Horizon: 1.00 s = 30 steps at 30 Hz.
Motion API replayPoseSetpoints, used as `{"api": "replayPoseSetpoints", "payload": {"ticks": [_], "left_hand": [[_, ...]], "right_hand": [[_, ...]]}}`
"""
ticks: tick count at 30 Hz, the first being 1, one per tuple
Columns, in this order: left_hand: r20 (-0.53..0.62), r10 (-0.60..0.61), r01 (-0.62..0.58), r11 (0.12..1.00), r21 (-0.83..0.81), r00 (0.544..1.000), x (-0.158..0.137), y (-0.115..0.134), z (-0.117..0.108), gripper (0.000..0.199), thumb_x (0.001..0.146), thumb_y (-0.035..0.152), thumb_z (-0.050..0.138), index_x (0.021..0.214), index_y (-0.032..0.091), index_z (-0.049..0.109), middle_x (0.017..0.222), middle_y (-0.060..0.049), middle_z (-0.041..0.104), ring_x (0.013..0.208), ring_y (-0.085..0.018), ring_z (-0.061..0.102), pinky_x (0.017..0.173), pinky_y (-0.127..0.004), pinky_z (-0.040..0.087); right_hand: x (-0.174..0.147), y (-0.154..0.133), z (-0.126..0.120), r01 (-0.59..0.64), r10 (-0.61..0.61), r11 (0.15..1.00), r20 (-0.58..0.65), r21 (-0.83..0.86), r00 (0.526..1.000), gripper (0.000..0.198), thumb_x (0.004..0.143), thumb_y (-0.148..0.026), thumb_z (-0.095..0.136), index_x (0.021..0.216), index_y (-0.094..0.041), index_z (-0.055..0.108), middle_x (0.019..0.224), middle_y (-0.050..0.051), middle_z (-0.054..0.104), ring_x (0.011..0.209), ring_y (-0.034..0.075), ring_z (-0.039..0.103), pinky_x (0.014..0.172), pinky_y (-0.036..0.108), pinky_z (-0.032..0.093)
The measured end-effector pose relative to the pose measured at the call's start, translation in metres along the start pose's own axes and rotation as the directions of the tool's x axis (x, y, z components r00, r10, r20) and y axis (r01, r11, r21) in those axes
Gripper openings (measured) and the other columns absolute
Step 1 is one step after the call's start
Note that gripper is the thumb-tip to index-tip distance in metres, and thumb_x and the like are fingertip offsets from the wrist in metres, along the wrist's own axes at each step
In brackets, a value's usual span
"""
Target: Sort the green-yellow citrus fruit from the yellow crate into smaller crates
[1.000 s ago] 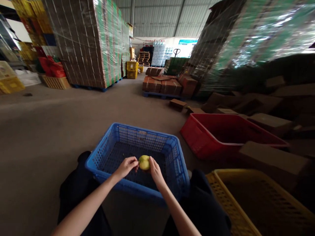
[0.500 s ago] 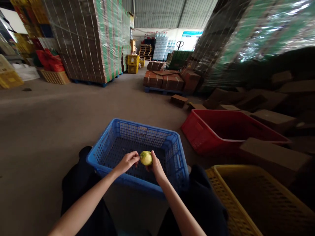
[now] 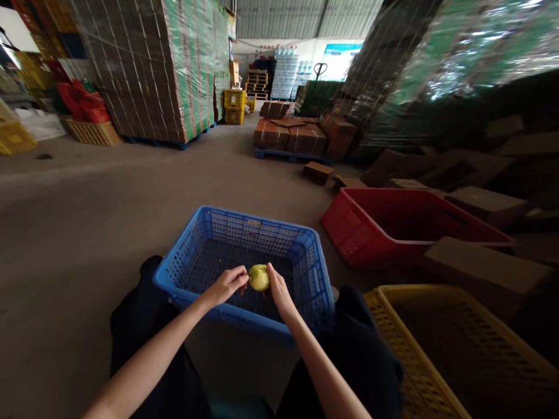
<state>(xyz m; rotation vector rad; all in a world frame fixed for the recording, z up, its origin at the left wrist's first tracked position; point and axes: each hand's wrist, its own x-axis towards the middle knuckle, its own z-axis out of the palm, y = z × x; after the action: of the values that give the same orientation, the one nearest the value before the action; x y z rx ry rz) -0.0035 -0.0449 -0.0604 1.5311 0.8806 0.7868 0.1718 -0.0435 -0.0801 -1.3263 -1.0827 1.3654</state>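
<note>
A rounded yellow-green fruit (image 3: 259, 277) is held above the blue crate (image 3: 279, 228); its exact kind is hard to tell. My right hand (image 3: 279, 291) grips it from the right, thumb on top and fingers hidden beneath. On the other side, my left hand (image 3: 229, 285) has its fingertips pinched together at the fruit's left end. Whether anything small sits in that pinch is hidden. The blue crate, with its slotted walls, stands on the floor between my legs, and a few tiny bits lie on its dark bottom.
To the right are a red tub (image 3: 349, 233) and a yellow crate (image 3: 384, 326). Cardboard boxes (image 3: 484, 203) lie heaped behind them. A pallet of brown cartons (image 3: 290, 137) stands ahead. Tall wrapped stacks (image 3: 135, 70) rise on both sides.
The view has tipped slightly, so the surroundings sit a little higher in the picture. Both hands stay at the fruit, which has turned slightly in my right hand.
</note>
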Motion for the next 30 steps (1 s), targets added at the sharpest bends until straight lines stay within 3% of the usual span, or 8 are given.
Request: {"api": "replayPoseSetpoints", "payload": {"ticks": [6, 11, 17, 30], "left_hand": [[-0.007, -0.018, 0.018, 1.000, 0.024, 1.000, -0.001, 0.002, 0.000, 0.029, 0.091, 0.044, 0.045, 0.076, 0.019, 0.051, 0.069, 0.000, 0.055, 0.065, -0.014, 0.053, 0.067, -0.027, 0.040], [-0.025, -0.018, 0.019, 0.999, 0.028, 1.000, -0.001, 0.001, 0.000, 0.032, 0.091, 0.047, 0.045, 0.077, 0.019, 0.052, 0.071, 0.000, 0.056, 0.064, -0.014, 0.053, 0.067, -0.027, 0.040], [0.008, -0.011, 0.011, 0.997, -0.076, 1.000, 0.001, -0.002, -0.001, 0.036, 0.088, 0.053, 0.050, 0.080, 0.017, 0.051, 0.075, 0.001, 0.057, 0.061, -0.012, 0.053, 0.066, -0.026, 0.041], [0.009, -0.011, 0.011, 0.998, -0.064, 1.000, 0.001, -0.008, -0.001, 0.037, 0.089, 0.054, 0.050, 0.080, 0.018, 0.052, 0.075, 0.001, 0.059, 0.063, -0.012, 0.055, 0.067, -0.026, 0.043]], "right_hand": [[0.000, 0.004, -0.004, 0.084, -0.086, 0.995, -0.018, -0.059, 0.996, 0.054, 0.076, -0.073, 0.050, 0.072, -0.020, 0.057, 0.055, -0.003, 0.048, 0.045, 0.011, 0.042, 0.038, 0.022, 0.034], [-0.003, 0.001, -0.007, 0.159, -0.160, 0.980, 0.002, -0.119, 0.987, 0.050, 0.081, -0.068, 0.050, 0.081, -0.019, 0.062, 0.061, -0.002, 0.054, 0.051, 0.012, 0.045, 0.044, 0.023, 0.036], [-0.001, 0.001, -0.007, 0.167, -0.166, 0.984, 0.012, -0.057, 0.986, 0.049, 0.082, -0.066, 0.050, 0.085, -0.019, 0.063, 0.067, -0.001, 0.056, 0.055, 0.013, 0.046, 0.046, 0.023, 0.038], [-0.002, 0.000, -0.005, 0.157, -0.157, 0.986, 0.009, -0.054, 0.988, 0.051, 0.081, -0.068, 0.049, 0.087, -0.019, 0.064, 0.067, 0.001, 0.057, 0.055, 0.014, 0.046, 0.045, 0.022, 0.038]]}}
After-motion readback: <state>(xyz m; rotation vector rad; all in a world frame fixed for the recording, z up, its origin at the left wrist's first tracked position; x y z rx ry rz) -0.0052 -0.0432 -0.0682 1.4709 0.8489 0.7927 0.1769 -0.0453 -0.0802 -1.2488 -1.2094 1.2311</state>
